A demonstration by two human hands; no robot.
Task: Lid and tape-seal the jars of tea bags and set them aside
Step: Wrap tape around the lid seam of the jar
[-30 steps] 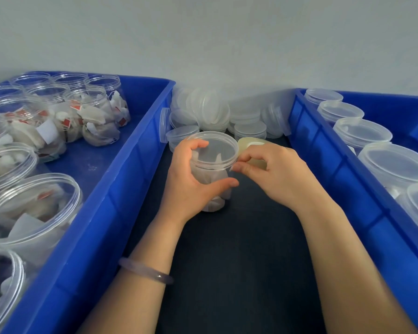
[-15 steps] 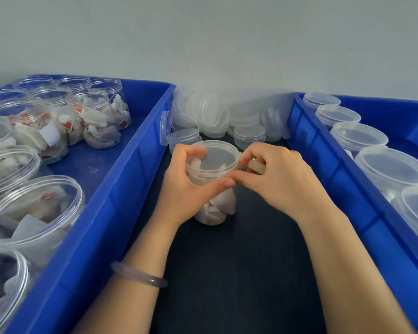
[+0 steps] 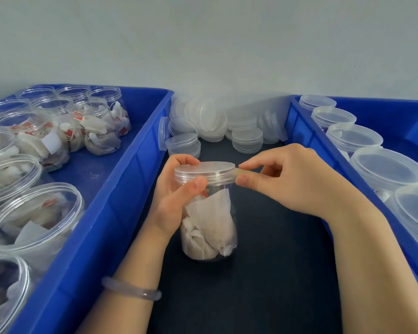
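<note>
On the dark counter (image 3: 275, 273), upright: jar (image 3: 210, 225) of tea bags, lidded, taping judged just begun. Left of jar, left bin (image 3: 121, 189) crowded with open jars (image 3: 34, 213), all yet to lid and seal. Right of jar, right bin (image 3: 307, 131) with a row of lidded jars (image 3: 386, 167), likely done; tape on them too faint to tell. Behind jar, heap of loose lids (image 3: 210, 121). Left hand (image 3: 171, 201) curled round jar's neck, thumb just under lid (image 3: 204, 168). Right hand (image 3: 295, 179) pinching tape (image 3: 245, 173) at lid's right edge.

No legible txt or nos.; red tags (image 3: 69, 133) on tea bags (image 3: 101, 141) too small to read.
</note>
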